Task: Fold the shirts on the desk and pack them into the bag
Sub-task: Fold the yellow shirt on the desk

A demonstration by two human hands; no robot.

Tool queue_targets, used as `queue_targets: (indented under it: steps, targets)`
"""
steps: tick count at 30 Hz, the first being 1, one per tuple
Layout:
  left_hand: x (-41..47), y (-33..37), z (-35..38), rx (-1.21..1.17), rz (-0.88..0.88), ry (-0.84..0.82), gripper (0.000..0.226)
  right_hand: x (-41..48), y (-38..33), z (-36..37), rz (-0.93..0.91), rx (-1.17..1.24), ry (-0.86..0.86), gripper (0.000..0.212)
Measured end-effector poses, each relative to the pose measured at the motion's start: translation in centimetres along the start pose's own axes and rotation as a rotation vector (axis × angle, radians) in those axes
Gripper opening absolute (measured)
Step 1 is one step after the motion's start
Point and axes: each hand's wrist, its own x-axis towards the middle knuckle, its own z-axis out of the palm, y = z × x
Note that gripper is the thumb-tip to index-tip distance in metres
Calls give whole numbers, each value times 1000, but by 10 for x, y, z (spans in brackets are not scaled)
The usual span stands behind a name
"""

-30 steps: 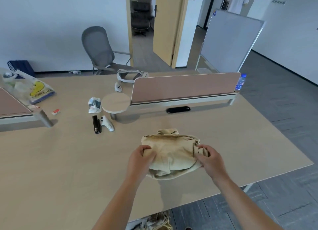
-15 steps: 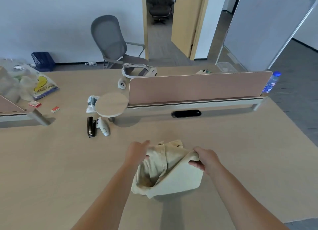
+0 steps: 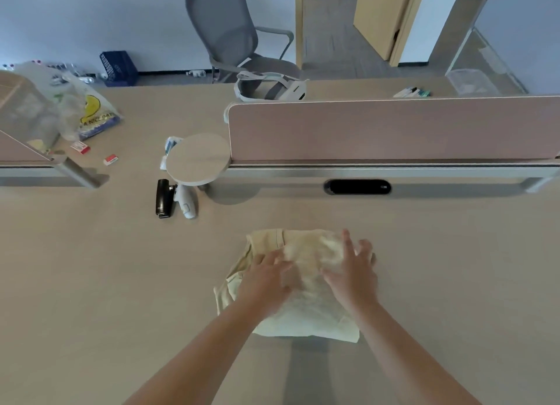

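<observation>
A cream shirt (image 3: 306, 310) lies bunched and partly folded on the wooden desk (image 3: 91, 283), in front of me at the centre. My left hand (image 3: 266, 279) lies flat on its left half, fingers spread and blurred. My right hand (image 3: 353, 271) presses on the right half with fingers straight and splayed toward the far edge. Both palms cover the middle of the cloth. A clear plastic bag with a yellow smiley print (image 3: 88, 113) sits at the far left of the desk.
A pink divider panel (image 3: 394, 129) crosses the desk behind the shirt, with a round wooden disc (image 3: 197, 157) at its left end. A black device (image 3: 163, 197) and a white controller (image 3: 186, 201) lie nearby. A headset (image 3: 269, 86) and grey chair (image 3: 230, 32) are beyond.
Both hands let go of the shirt's sides and now lie flat on top of it. The shirt is flatter than before. The camera has tilted down and closer.
</observation>
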Motion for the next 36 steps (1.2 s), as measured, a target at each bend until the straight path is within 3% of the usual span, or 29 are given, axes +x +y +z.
queue_targets:
  steps: [4, 9, 18, 23, 26, 29, 36]
  targets:
    - [25, -6, 18, 44, 53, 104, 59, 8, -5, 29, -219, -113, -84, 72]
    - [55, -26, 50, 5, 138, 111, 57, 26, 7, 72, -151, -72, -134, 75]
    - [83, -51, 85, 17, 221, 221, 58, 33, 15, 122, -118, -141, 103, 84]
    - [74, -44, 66, -1, 217, 147, 60, 29, 14, 103, -125, -134, 47, 80]
    - [53, -50, 63, 75, 184, 207, 57, 7, 8, 96, -152, -125, 91, 79]
    - [39, -61, 78, 145, 147, 180, 58, -13, 7, 112, -220, -121, 20, 75]
    - [49, -67, 84, -13, 171, 135, 62, -8, 8, 123, -216, -118, 17, 72]
